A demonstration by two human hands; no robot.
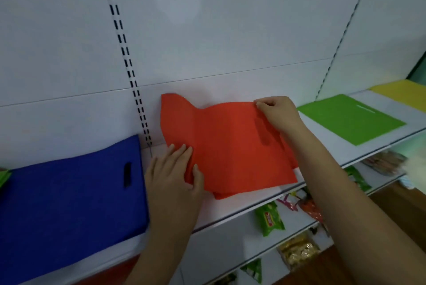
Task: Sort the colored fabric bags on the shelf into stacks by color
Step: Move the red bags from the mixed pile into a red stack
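The shelf [230, 213] holds the red bag [230, 146] in the middle, its long side running left to right. The far edge lifts up against the back wall. The left hand [175, 176] pinches the near left edge. The right hand [276, 112] pinches the far right corner. Another red layer peeks out underneath.

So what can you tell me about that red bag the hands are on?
The red bag looks like thin, soft fabric, plain orange-red. It lies on the white shelf between a blue bag and a green one, its far edge curling up against the back wall. The right hand pinches its top right corner, and the left hand holds its left edge. More red fabric peeks out underneath it.
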